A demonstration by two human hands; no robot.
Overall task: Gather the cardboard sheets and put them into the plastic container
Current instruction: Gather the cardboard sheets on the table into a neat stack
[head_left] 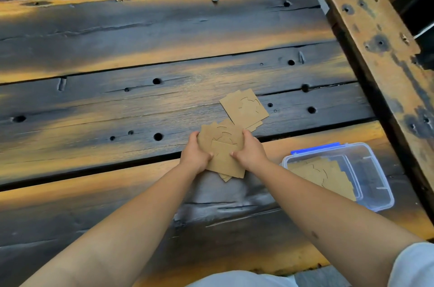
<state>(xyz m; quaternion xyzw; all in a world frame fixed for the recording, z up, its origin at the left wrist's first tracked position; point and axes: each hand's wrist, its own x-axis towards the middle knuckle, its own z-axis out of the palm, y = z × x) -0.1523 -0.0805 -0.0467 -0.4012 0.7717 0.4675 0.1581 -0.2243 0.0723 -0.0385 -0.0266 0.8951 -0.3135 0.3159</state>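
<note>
Both forearms reach in — left hand (195, 154) and right hand (249, 152) clasp the cardboard sheets (223, 145) by opposite edges; light, stiff, slippery — likely to fan.

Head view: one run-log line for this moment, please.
left hand + right hand: gripping cardboard stack | loose sheets: on table | plastic container: open, partly filled

3 cardboard piles (244, 108) (sheets uncountable), 1 plastic container (380, 183), 2 hands (195, 155).

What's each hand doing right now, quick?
Left hand: gripping the left edge of the brown cardboard sheet stack.
Right hand: gripping the stack's right edge.
</note>
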